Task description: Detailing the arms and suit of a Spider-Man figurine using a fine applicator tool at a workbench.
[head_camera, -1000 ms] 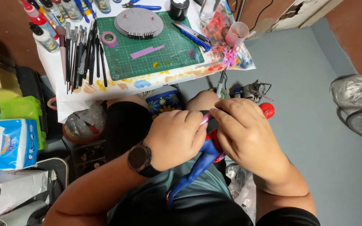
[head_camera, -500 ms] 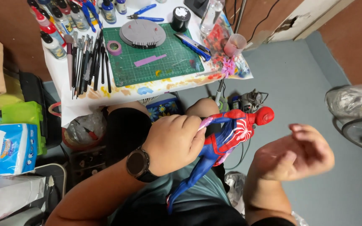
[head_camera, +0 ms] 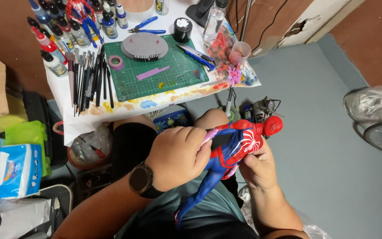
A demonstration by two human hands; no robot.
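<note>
Red and blue plastic fills both hands: the action figure [head_camera: 235, 148] lies over the person's lap, its back turned up to the camera, legs trailing down toward the knees. The left hand [head_camera: 177, 157], a dark watch [head_camera: 141, 180] at its wrist, is closed around the figure's arm and waist, apparently to brace it. The right hand [head_camera: 257, 166] cups the torso from below, thumb pressed near the back emblem, steadying it for close work. Beyond, the worktop [head_camera: 67, 88] carries a green cutting mat [head_camera: 173, 75], a row of brushes [head_camera: 89, 79], paint bottles [head_camera: 63, 35] and blue pliers [head_camera: 144, 26] within easy reach.
</note>
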